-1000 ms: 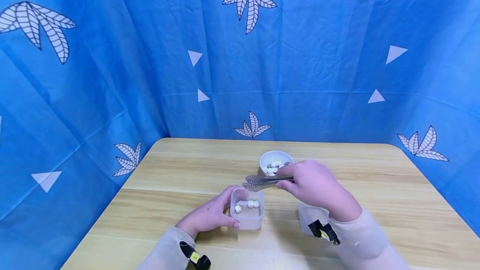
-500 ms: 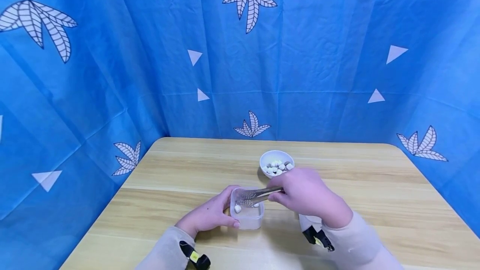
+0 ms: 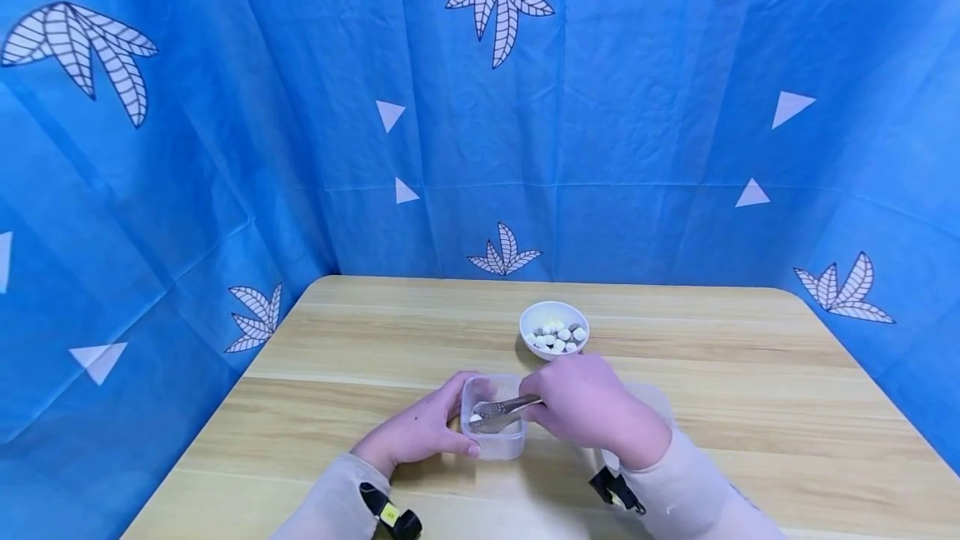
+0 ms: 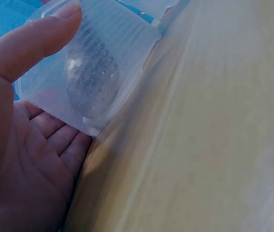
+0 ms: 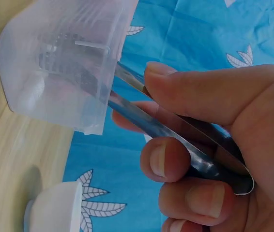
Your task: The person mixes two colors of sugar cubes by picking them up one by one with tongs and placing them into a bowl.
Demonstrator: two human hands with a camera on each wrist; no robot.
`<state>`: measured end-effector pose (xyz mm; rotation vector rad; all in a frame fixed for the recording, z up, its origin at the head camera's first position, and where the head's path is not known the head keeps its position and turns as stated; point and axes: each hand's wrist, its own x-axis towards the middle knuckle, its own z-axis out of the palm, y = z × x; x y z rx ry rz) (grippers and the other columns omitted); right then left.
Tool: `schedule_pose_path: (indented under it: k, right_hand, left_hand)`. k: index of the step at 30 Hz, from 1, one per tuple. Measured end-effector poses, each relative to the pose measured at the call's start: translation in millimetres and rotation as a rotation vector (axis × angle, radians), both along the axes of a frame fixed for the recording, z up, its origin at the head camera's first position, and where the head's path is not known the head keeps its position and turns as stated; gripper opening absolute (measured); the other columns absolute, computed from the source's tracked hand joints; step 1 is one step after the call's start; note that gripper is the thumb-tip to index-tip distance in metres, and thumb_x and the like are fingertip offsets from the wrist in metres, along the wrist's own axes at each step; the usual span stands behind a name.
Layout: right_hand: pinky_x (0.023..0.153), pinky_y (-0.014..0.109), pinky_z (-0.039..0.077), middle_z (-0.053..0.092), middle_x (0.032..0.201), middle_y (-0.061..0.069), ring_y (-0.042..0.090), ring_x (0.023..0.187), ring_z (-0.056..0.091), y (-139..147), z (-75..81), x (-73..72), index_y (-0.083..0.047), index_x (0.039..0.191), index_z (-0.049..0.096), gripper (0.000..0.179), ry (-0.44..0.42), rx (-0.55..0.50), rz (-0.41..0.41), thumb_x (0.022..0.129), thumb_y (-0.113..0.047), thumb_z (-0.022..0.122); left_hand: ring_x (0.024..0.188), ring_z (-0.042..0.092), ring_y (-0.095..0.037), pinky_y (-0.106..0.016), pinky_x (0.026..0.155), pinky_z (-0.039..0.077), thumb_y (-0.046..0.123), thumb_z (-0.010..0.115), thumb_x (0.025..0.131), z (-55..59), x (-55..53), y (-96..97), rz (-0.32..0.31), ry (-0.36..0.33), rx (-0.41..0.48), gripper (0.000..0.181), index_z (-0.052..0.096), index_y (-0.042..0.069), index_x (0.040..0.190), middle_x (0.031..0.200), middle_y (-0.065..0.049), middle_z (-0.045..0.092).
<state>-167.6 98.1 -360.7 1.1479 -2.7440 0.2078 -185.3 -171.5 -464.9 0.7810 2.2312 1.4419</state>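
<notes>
My left hand (image 3: 416, 433) grips a translucent plastic container (image 3: 501, 448) on the table, thumb on its near side and fingers behind it. My right hand (image 3: 588, 407) holds metal tongs (image 3: 519, 403) between thumb and fingers. The perforated ends of the tongs reach down inside the container, seen through its wall in both wrist views. One small white piece (image 3: 476, 418) shows beside the tips at the container's left; the tongs cover the area where others lay. In the right wrist view, the two arms of the tongs (image 5: 146, 122) stand slightly apart.
Behind the right hand stands a white bowl (image 3: 527, 345) with several white and greyish pieces in it. A second translucent container (image 3: 652, 397) sits on the right, partly hidden by the right forearm. A blue patterned curtain (image 3: 637, 107) hangs around the wooden table (image 3: 750, 373).
My right hand has come from beside the bowl, left and nearer, lowering the tongs' tips into the container. More of the bowl and second container now shows. My left hand keeps its grip.
</notes>
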Motion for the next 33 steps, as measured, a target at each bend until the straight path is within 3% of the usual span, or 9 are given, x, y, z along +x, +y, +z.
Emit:
schedule_pose_path:
  k: [5, 12, 20, 25, 33]
  right_hand:
    - [0.043, 0.028, 0.034, 0.044, 0.061, -0.02, 0.006, 0.05, 0.04, 4, 4.3, 0.4, -0.031, 0.078, 0.069, 0.013, -0.011, -0.023, 0.024, 0.085, -0.03, 0.079]
    - [0.045, 0.026, 0.036, 0.049, 0.065, -0.021, 0.002, 0.051, 0.041, 17, 18.1, -2.2, -0.029, 0.091, 0.075, 0.002, -0.091, -0.1, 0.016, 0.091, -0.03, 0.075]
    - [0.057, 0.027, 0.045, 0.062, 0.08, -0.021, 0.002, 0.063, 0.049, 41, 32.3, -10.5, -0.026, 0.104, 0.078, 0.013, -0.075, -0.157, 0.008, 0.093, -0.031, 0.073]
    - [0.06, 0.031, 0.048, 0.064, 0.083, -0.021, 0.004, 0.068, 0.055, 53, 37.2, -16.4, -0.027, 0.103, 0.078, 0.011, -0.037, -0.206, -0.043, 0.094, -0.029, 0.072]
    - [0.051, 0.03, 0.036, 0.061, 0.074, -0.017, 0.008, 0.059, 0.047, 60, 31.9, -29.2, -0.025, 0.104, 0.079, 0.013, -0.022, -0.262, -0.2, 0.094, -0.029, 0.072]
  left_hand:
    - [0.136, 0.046, -0.013, -0.03, 0.116, 0.03, 0.027, 0.083, 0.08, 0.0, 0.2, 0.0, 0.001, 0.01, -0.013, 0.084, 0.036, 0.023, 0.149, 0.149, 0.005, 0.048]
    - [0.136, 0.046, -0.013, -0.033, 0.115, 0.031, 0.028, 0.083, 0.081, -0.7, -0.6, -0.2, -0.002, -0.014, 0.011, 0.087, 0.032, 0.027, 0.152, 0.146, 0.008, 0.05]
    - [0.141, 0.04, -0.013, -0.03, 0.116, 0.029, 0.027, 0.084, 0.081, -0.2, -0.4, 0.0, 0.014, -0.03, 0.009, 0.086, 0.034, 0.031, 0.15, 0.149, 0.007, 0.047]
    - [0.138, 0.044, -0.016, -0.03, 0.116, 0.031, 0.028, 0.083, 0.08, -0.2, 0.3, -0.5, -0.001, 0.002, 0.005, 0.083, 0.036, 0.027, 0.148, 0.149, 0.004, 0.047]
    - [0.136, 0.046, -0.015, -0.029, 0.113, 0.033, 0.027, 0.083, 0.081, -0.6, 1.2, 0.2, 0.014, -0.022, 0.005, 0.084, 0.035, 0.028, 0.15, 0.146, 0.004, 0.05]
